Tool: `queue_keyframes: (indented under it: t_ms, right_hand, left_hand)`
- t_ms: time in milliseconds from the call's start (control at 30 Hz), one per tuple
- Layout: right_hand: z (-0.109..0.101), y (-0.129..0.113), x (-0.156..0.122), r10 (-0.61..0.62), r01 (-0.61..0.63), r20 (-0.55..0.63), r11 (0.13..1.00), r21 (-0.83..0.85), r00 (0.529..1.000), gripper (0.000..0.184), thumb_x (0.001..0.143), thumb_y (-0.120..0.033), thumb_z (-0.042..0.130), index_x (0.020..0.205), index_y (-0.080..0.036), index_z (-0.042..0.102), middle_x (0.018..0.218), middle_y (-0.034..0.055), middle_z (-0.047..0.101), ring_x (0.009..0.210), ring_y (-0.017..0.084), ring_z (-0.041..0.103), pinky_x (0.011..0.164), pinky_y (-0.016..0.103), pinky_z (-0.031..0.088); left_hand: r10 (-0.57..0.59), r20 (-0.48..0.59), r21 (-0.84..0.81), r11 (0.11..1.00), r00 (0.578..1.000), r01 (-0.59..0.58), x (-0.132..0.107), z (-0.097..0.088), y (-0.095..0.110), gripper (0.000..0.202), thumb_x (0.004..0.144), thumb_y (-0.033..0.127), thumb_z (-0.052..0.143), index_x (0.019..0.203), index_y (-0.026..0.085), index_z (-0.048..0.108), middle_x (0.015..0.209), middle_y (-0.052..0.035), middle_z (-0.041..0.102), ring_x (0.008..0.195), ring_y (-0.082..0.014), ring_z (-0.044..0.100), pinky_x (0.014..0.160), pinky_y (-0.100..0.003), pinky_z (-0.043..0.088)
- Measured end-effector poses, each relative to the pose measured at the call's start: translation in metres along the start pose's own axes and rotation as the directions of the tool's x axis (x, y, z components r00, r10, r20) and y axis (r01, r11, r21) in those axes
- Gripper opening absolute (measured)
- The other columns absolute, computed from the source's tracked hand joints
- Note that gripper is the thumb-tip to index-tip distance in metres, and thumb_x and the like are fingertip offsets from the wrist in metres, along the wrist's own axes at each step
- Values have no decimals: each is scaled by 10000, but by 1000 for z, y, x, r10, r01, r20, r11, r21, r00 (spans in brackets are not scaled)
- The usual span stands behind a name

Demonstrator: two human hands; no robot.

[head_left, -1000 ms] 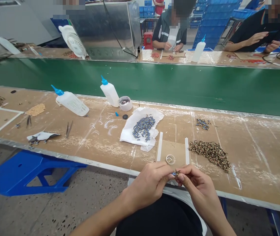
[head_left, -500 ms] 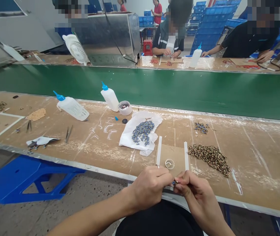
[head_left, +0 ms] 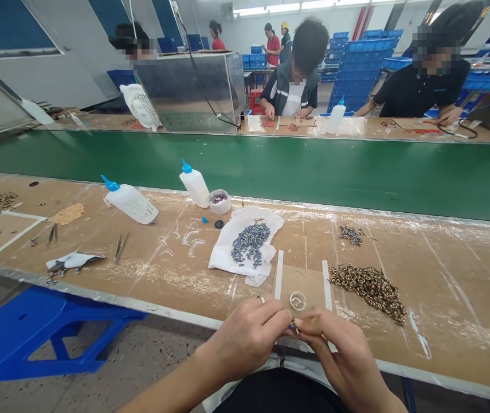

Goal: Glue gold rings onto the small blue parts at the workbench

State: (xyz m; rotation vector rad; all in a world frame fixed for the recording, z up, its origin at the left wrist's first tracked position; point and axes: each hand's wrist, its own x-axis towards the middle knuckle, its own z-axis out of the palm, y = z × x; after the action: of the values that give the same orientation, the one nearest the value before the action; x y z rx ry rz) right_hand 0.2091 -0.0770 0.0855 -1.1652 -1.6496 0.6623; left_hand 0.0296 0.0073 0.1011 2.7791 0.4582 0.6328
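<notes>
- Blue bits (head_left: 250, 241) sit on white paper (head_left: 222, 253) mid-frame, I'd guess so they don't scatter across the brown worktop (head_left: 184, 278).
- Gold-and-dark bits (head_left: 369, 289) are heaped apart, right of centre, probably to stop the two kinds mixing.
- Little clear cup (head_left: 291, 302) stands between two white strips (head_left: 278, 275), lower centre, just past the fingertips, so likely kept handy.
- Left hand (head_left: 249, 332) and right hand (head_left: 339, 350): both closed in a fingertip pinch on one small blue piece (head_left: 291, 326), bottom centre. Tiny thing, so fingertips make sense; they hide most of it.
</notes>
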Motion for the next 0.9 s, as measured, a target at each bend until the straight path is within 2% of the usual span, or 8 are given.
queue_keyframes:
  t_ms: [167,333,467,600,767,833,900]
  right_hand:
    - [-3,3,-5,-42,44,-41,998,44,998,242,875,-16,556,947,-246,575,871,32,676,752,161,649,673,260,510]
    - [-7,4,-11,-34,40,-65,995,90,997,276,854,-7,586,962,-261,574,897,33,694,788,175,674,708,289,537]
    - [-9,0,-9,-65,74,-110,994,77,992,311,844,-6,584,1008,-271,594,882,36,713,786,187,689,692,297,558]
    - [-10,-6,-7,-120,125,-109,991,37,987,312,833,-6,589,1006,-265,610,847,43,726,717,183,691,641,282,566]
    - [-8,3,-12,-54,57,-171,998,12,984,259,834,-82,647,1028,-252,626,859,60,734,740,191,715,663,252,588]
    - [-4,12,-14,-86,90,-178,996,18,980,267,828,-142,686,1064,-255,636,839,49,739,684,175,716,639,220,589]
    - [2,20,-16,-93,99,-140,994,35,986,182,848,-246,689,1029,-252,666,774,36,734,607,159,698,592,204,578]
  left_hand:
    - [-40,21,-79,996,999,41,3,-15,9,204,1011,195,377,1043,128,567,807,-47,623,707,-147,557,638,-242,438]
    - [-54,-38,-103,993,998,50,3,-13,17,198,979,132,418,1111,110,564,815,-53,633,708,-152,554,656,-254,475]
    - [-33,-78,-105,994,996,24,3,-11,20,262,949,66,378,1139,99,555,825,-67,636,711,-160,551,646,-264,481]
    - [-57,-97,-126,991,994,44,3,-11,25,260,927,41,368,1076,119,566,810,-61,643,699,-155,560,648,-260,475]
    - [-135,-32,-91,987,990,131,4,-15,30,183,949,112,394,940,150,573,769,-52,629,672,-166,570,594,-258,457]
    - [-146,-23,-65,987,989,145,3,-10,29,203,967,148,379,884,157,565,753,-52,623,652,-164,573,570,-248,455]
    - [-131,-62,-29,991,989,129,1,0,25,258,992,182,344,844,166,554,718,-45,620,614,-152,572,534,-232,441]
